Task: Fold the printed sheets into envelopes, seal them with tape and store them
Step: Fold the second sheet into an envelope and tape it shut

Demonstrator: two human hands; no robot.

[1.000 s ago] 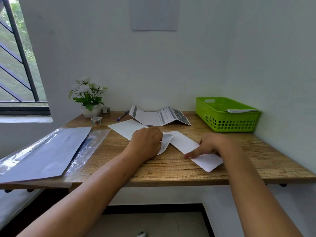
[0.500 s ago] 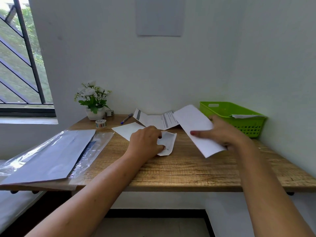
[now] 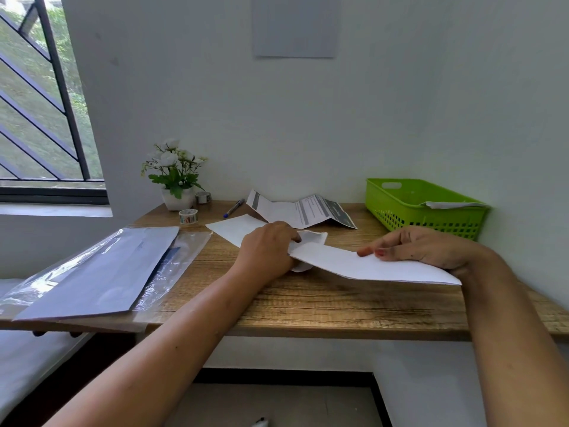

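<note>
On the wooden bench, a clear plastic sleeve holding a grey-blue sheet lies far left, with a patterned tape roll behind it. The left hand curls around a small folded printed sheet at mid-bench. The right hand pinches a long white paper envelope, whose left end meets that sheet. A green plastic basket stands far right, with a flat white paper inside it.

Text on printed sheet unreadable.
</note>
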